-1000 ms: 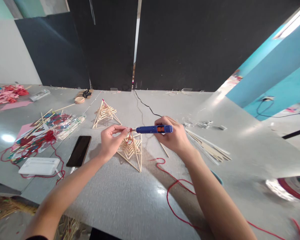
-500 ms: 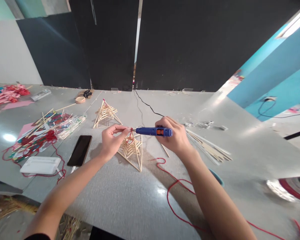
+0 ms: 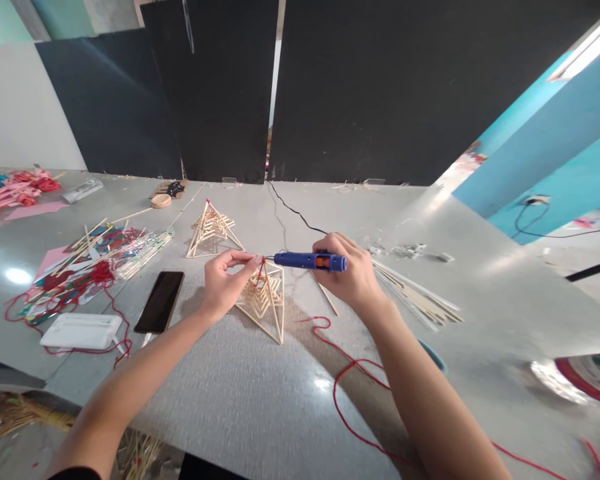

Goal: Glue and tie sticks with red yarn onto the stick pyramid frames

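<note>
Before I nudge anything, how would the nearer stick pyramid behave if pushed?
The nearer stick pyramid is probably light, being thin sticks with open gaps. It seems unlikely to tip, with its base wider than its peak. Being so slender, it might break under a hard push.

Glue gun [image 3: 303, 261]: blue body, orange insert, held about level, nozzle aimed at top of stick pyramid [image 3: 261, 301]. Pyramid is built in stepped layers, stood upright on table [image 3: 220, 393]. Apex wrapped in red string [image 3: 263, 264], strands hung below.
</note>
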`<act>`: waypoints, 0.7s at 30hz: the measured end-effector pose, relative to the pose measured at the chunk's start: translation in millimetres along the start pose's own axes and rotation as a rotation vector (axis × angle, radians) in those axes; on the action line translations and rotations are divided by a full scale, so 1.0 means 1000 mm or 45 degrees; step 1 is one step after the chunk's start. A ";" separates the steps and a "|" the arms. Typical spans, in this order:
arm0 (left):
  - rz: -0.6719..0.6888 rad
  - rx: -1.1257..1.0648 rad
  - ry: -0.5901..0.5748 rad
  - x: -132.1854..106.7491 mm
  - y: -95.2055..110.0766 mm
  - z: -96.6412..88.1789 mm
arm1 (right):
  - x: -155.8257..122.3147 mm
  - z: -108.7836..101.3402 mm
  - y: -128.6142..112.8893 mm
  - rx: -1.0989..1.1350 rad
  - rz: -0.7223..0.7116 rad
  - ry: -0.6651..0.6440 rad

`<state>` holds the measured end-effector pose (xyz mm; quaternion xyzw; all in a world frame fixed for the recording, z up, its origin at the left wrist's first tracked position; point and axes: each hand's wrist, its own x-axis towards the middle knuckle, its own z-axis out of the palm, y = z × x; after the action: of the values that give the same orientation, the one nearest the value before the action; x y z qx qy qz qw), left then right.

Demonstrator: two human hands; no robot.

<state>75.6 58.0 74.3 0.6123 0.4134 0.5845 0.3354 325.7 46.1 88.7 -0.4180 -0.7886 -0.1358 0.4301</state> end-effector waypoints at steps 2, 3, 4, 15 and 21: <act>0.005 0.005 -0.008 0.000 -0.001 0.000 | 0.000 0.001 0.000 -0.001 0.011 0.010; 0.010 0.007 -0.010 0.000 -0.001 0.000 | 0.000 0.002 0.000 -0.001 0.012 0.015; 0.015 0.010 -0.016 -0.001 -0.001 0.000 | 0.000 0.002 -0.001 -0.003 0.012 0.017; 0.003 0.002 -0.040 -0.002 0.002 -0.001 | 0.003 -0.003 0.000 -0.002 0.074 0.026; 0.009 -0.019 -0.040 -0.003 0.003 0.000 | 0.001 -0.001 0.004 0.015 0.090 0.006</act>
<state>76.2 54.2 76.2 0.6202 0.4016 0.5791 0.3445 328.8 48.2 89.9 -0.4428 -0.7731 -0.1167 0.4389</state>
